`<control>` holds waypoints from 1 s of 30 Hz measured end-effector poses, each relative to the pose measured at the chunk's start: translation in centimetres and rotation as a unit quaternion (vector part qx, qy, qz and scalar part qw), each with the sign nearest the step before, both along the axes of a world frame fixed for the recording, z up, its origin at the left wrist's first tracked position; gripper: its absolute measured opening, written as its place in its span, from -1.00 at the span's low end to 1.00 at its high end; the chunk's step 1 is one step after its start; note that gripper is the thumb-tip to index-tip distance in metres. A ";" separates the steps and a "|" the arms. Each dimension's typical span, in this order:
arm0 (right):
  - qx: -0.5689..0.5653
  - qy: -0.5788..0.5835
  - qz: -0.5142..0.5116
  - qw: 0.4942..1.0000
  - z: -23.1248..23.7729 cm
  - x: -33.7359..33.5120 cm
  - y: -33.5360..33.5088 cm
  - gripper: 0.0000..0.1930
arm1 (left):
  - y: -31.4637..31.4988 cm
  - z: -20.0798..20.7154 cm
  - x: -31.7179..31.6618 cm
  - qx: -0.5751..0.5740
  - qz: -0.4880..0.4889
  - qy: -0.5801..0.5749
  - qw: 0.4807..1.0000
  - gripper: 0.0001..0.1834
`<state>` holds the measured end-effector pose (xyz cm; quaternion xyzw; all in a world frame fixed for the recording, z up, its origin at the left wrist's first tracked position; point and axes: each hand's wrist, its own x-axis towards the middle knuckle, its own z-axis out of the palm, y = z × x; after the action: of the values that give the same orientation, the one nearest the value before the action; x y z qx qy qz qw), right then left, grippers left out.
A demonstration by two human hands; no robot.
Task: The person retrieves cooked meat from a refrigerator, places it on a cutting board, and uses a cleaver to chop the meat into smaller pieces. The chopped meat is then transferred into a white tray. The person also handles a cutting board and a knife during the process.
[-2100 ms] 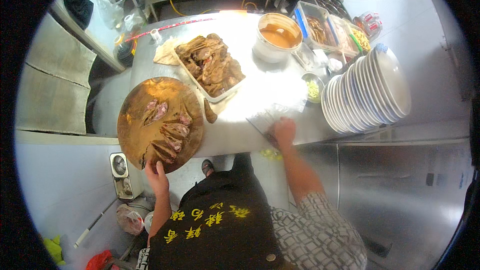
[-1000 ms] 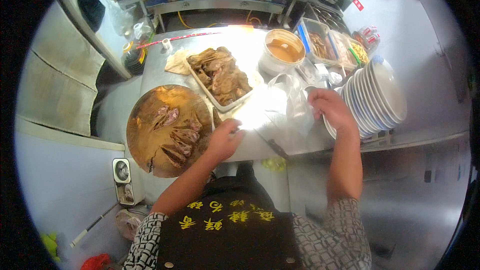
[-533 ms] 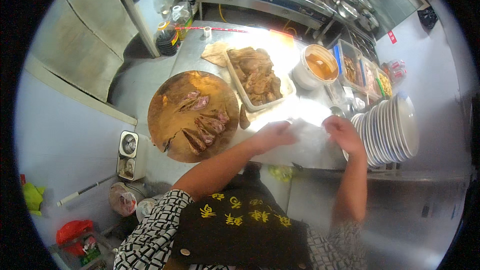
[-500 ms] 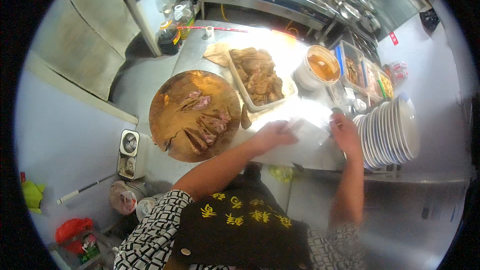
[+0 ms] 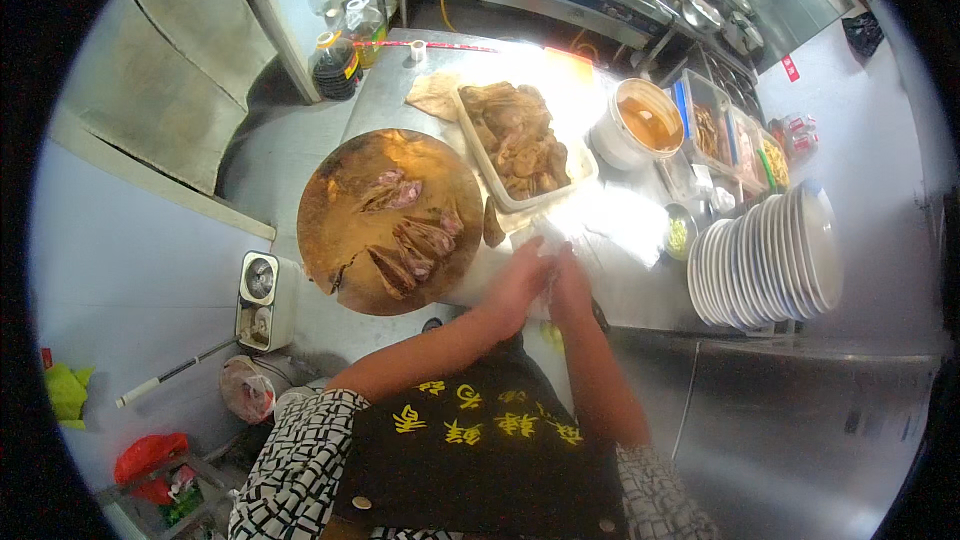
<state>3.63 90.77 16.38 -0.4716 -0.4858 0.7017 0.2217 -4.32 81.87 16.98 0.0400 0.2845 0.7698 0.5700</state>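
Above the table's front edge, my left hand (image 5: 520, 285) and my right hand (image 5: 570, 288) are close together, fingers drawn in. Between them a pale, translucent piece like thin plastic (image 5: 550, 232) pokes up; glare blurs its outline. Just left lies a round wooden chopping board (image 5: 335, 175) bearing cut pieces of dark-skinned, pinkish meat (image 5: 420, 240). A white rectangular tub (image 5: 490, 178) beyond my hands is heaped with brown cooked meat (image 5: 515, 135). One narrow brown piece (image 5: 493, 223) lies beside the tub, near my left hand.
At right stand a row of white plates (image 5: 765, 260), a small bowl of chopped greens (image 5: 678, 232) and a white bucket of brown liquid (image 5: 640, 125). Clear food containers (image 5: 708, 120) line the far right. Bottles (image 5: 335, 65) stand beyond the table's far left corner.
My right hand has moved left from beside the small bowl to meet my left hand. My left hand has drawn slightly left and nearer. The bowl of greens is now uncovered to view.
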 end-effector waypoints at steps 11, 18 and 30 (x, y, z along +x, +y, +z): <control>0.327 -0.109 0.051 0.937 -1.1 -0.6 -0.4 -0.64 | -1.9 0.8 -4.3 -0.110 0.034 0.192 0.974 -0.49; -0.132 0.184 -0.128 0.966 2.9 0.3 2.1 -0.80 | -4.9 -4.2 -6.4 -0.272 0.078 0.526 0.802 -0.59; -0.043 0.011 0.145 0.988 6.8 0.3 -1.9 -0.82 | -5.6 -1.0 -4.3 -0.220 0.064 0.718 0.657 -0.77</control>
<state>3.94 88.91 23.14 -0.3972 -0.5160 0.7520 0.1022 -8.66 76.31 15.93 0.4354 0.7680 0.4512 0.1301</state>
